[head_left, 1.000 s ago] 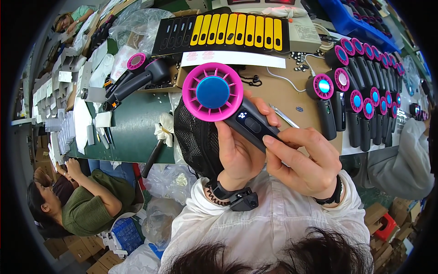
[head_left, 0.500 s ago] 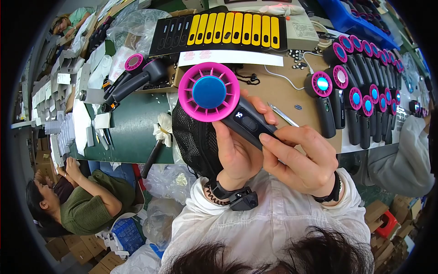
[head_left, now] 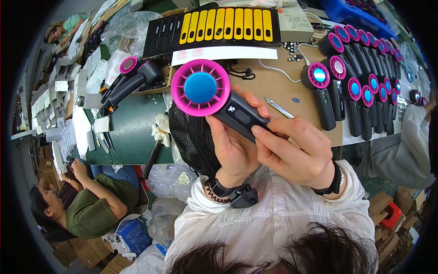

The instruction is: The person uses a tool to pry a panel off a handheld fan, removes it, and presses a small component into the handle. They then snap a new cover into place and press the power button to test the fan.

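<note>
A handheld fan point(head_left: 200, 87) with a pink spoked ring, a blue centre and a dark handle is tilted in front of me, its head at the upper left. My left hand point(head_left: 235, 148) is wrapped round the handle from beneath, the fingertips showing along its far side. At the lower end of the handle, my right hand point(head_left: 299, 150) is closed, its thumb and fingers pressed on the casing. A small white symbol is lit on the handle near the head. Just beyond my fingers lies a slim silver pen-like tool point(head_left: 278, 108) on the brown board.
Rows of similar fans point(head_left: 365, 91) fill the right of the table. A black tray of yellow strips point(head_left: 223, 25) lies at the back, behind a white paper strip point(head_left: 228, 54). Two more fans point(head_left: 130, 86) rest at left. A co-worker point(head_left: 91, 205) sits at lower left.
The view has shifted slightly, so the fan and both hands appear a little further left and higher. My grip on the fan looks the same.
</note>
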